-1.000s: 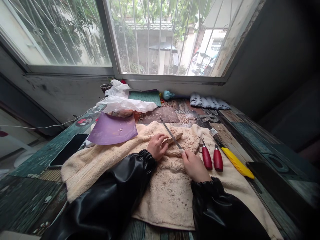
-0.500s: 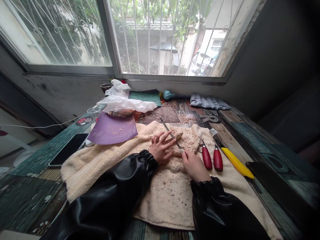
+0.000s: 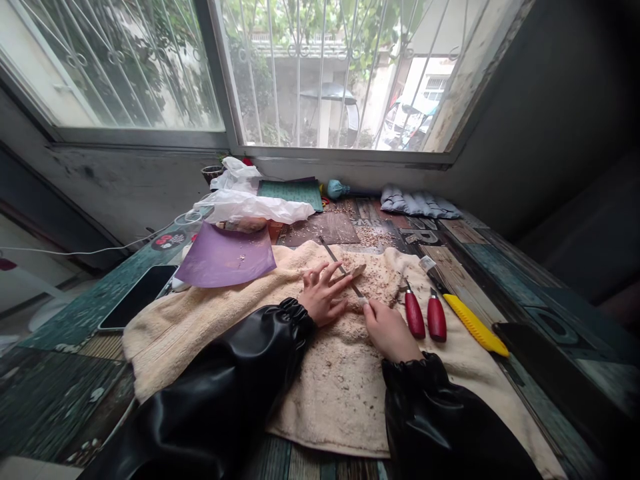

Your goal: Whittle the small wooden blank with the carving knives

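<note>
My left hand (image 3: 324, 295) lies on the beige towel (image 3: 210, 320) with its fingers spread, the fingertips touching a small pale wooden piece (image 3: 356, 271). My right hand (image 3: 389, 328) is closed around the near end of a long thin metal file (image 3: 336, 262), which runs away from me across the wooden piece. Wood shavings cover the towel around both hands. Black glossy sleeves cover both my forearms.
Two red-handled knives (image 3: 424, 315) and a yellow utility knife (image 3: 473, 324) lie right of my right hand. A purple sheet (image 3: 225, 257), a phone (image 3: 137, 297), a white plastic bag (image 3: 253, 207), a green mat (image 3: 291, 193) and grey cloth (image 3: 417, 204) sit further back under the window.
My left hand, closed around the wooden piece a second ago, has opened and now rests flat with fingers spread. My right hand has kept its grip on the file.
</note>
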`<state>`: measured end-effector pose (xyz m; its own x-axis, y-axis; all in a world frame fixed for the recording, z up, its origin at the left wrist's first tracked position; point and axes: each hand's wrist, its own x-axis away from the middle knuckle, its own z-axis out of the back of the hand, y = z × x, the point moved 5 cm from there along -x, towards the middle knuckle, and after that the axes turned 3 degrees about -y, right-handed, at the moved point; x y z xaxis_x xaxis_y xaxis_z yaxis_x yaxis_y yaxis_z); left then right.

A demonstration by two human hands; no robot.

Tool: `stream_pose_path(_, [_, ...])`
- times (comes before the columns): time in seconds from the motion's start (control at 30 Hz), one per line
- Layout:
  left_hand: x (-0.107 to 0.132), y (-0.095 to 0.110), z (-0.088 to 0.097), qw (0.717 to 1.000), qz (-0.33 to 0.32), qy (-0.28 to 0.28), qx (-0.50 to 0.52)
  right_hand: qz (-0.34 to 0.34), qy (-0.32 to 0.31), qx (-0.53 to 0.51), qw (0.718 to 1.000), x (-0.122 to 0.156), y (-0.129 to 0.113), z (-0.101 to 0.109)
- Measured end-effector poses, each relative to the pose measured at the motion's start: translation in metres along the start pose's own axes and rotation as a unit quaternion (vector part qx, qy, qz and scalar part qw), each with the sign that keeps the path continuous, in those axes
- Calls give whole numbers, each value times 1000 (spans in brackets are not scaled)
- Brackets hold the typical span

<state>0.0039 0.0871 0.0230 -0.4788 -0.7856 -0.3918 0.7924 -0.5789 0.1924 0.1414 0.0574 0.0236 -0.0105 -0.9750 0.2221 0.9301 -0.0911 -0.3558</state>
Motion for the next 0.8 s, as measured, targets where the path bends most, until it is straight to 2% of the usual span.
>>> stream_pose_path(0.23, [-1, -2, -2, 1000, 1, -15, 15, -1, 0, 0, 1000, -1, 1, 0])
stream_pose_path(0.47, [-2, 1, -2, 999, -27, -14, 16, 0, 1, 2, 1000, -1, 1, -1])
stream_pose_path(0.8, [-2, 0, -3, 1000, -10, -20, 13, 1, -1, -7, 1000, 0, 0, 1])
